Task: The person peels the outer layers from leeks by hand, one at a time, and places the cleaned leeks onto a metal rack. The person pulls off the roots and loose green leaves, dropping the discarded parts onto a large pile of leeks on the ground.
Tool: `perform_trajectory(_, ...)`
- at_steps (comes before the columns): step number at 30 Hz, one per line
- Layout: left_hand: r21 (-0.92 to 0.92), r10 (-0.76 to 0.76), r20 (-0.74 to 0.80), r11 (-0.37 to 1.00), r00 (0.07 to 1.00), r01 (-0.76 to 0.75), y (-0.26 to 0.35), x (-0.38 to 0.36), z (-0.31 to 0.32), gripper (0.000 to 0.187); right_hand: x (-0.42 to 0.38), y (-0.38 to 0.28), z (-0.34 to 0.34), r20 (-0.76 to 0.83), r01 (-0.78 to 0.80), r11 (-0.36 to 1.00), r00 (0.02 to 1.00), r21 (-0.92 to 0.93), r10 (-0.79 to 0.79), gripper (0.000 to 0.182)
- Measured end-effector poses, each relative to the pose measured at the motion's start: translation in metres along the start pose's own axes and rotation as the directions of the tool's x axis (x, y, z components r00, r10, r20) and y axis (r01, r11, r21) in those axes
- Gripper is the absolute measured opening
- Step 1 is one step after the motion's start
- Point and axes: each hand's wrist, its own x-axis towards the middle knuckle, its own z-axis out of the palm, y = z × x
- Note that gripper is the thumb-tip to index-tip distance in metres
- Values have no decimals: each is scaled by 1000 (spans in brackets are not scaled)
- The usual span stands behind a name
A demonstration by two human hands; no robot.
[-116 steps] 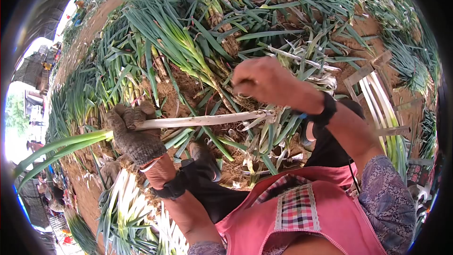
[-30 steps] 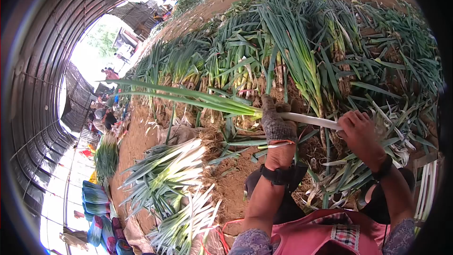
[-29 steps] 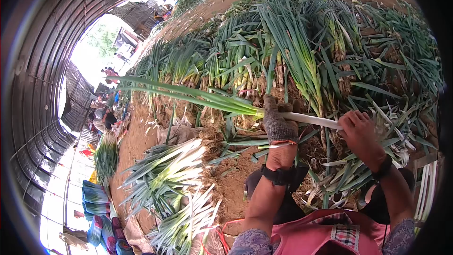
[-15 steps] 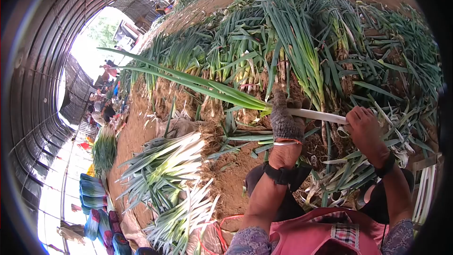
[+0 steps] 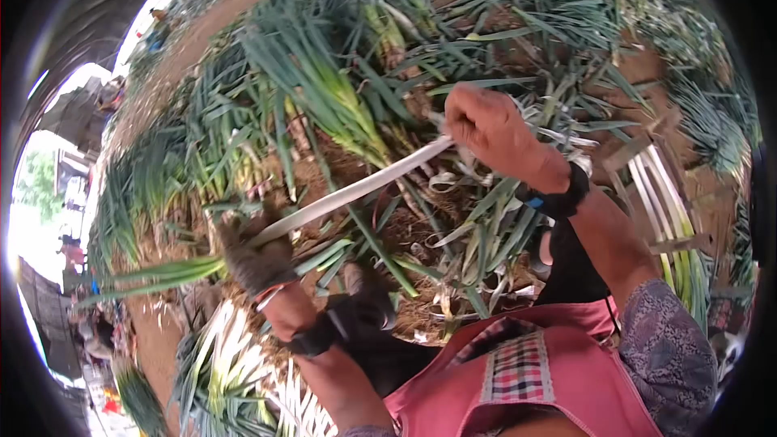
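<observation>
Monitor: Report the work area, largest item first.

Operator: From my remote station I read brown ground [image 5: 154, 344], covered across the far side by a broad pile of green onions [image 5: 307, 73]. Nearest to me is a pink apron [image 5: 587, 392] with a checked panel. At the right is a wooden rack [image 5: 684, 244]; several white-stalked onions [image 5: 654, 182] lie side by side in it. At the lower left I see a smaller heap [image 5: 222, 356] of onions, white stalks showing.

Monitor: Locate the onion [image 5: 356, 190] in work.

Operator: I have it between the two hands, in front of the pile. The white stalk rises from left to right in a slight bow. Its green leaves [image 5: 162, 279] extend past the left hand [image 5: 257, 255], out to the left.

Monitor: State the condition of each hand.

Operator: The left wears a grey knitted glove. Its fingers wrap the onion where leaves meet stalk. The right hand [image 5: 494, 133] is bare, fingers curled, at the far end of the stalk. Blur hides the contact there; I cannot tell whether the fingers close on the onion.

Monitor: List the small items.

Operator: I note a black wristband [image 5: 314, 336] on the left arm, a second black band [image 5: 571, 194] on the right, and a thin orange-red loop [image 5: 277, 291] at the glove's cuff.
</observation>
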Motion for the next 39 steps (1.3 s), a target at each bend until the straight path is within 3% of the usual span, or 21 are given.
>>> perform_trajectory(2, -29, 43, -36, 999, 998, -44, 11, 6, -5, 22, 2, 17, -17, -84, -72, 994, 994, -87, 65, 16)
perform_trajectory(5, -67, 154, -103, 985, 983, -161, 23, 20, -12, 22, -8, 57, -47, -226, -225, 906, 963, -358, 149, 17)
perform_trajectory(8, -133, 132, -78, 981, 988, -142, 27, 16, -8, 22, -11, 70, -52, -375, -255, 868, 923, -427, 86, 16)
perform_trajectory(11, -267, 17, 207, 963, 978, 40, 31, 18, -17, 22, -9, 48, -47, -239, -179, 921, 966, -346, 97, 14)
perform_trajectory(15, -264, 72, 412, 964, 908, 43, 26, 6, -8, 22, -5, 8, -24, -36, -68, 976, 997, -206, 62, 8)
perform_trajectory(17, -253, 80, 546, 965, 834, 73, 28, 15, -15, 22, -7, 2, -1, -18, 7, 992, 1000, -130, -9, 6)
perform_trajectory(18, -256, 75, 574, 962, 815, 92, 27, 15, -15, 22, -7, -2, 9, -11, 43, 995, 999, -92, -44, 6)
perform_trajectory(21, -248, 49, 648, 957, 760, 150, 22, 12, -13, 23, -7, -23, 15, 225, 179, 975, 963, -130, -146, 7)
perform_trajectory(22, -235, 34, 668, 958, 743, 167, 23, 9, -11, 23, -5, -30, 17, 323, 123, 983, 944, -135, -73, 10)
perform_trajectory(29, -259, 27, 659, 946, 751, 194, 26, 2, -7, 21, -9, -36, 43, 335, 202, 977, 927, -70, -167, 10)
perform_trajectory(32, -199, 25, 781, 957, 624, 211, 26, 2, -5, 22, -5, -43, 38, 507, 183, 977, 856, -113, -102, 14)
perform_trajectory(35, -214, 70, 751, 966, 657, 142, 21, -8, 0, 25, -7, -42, 41, 507, 169, 985, 852, -29, -131, 17)
perform_trajectory(39, -182, 30, 811, 962, 585, 203, 18, -14, 3, 22, -11, -41, 43, 515, 253, 967, 834, -42, -196, 17)
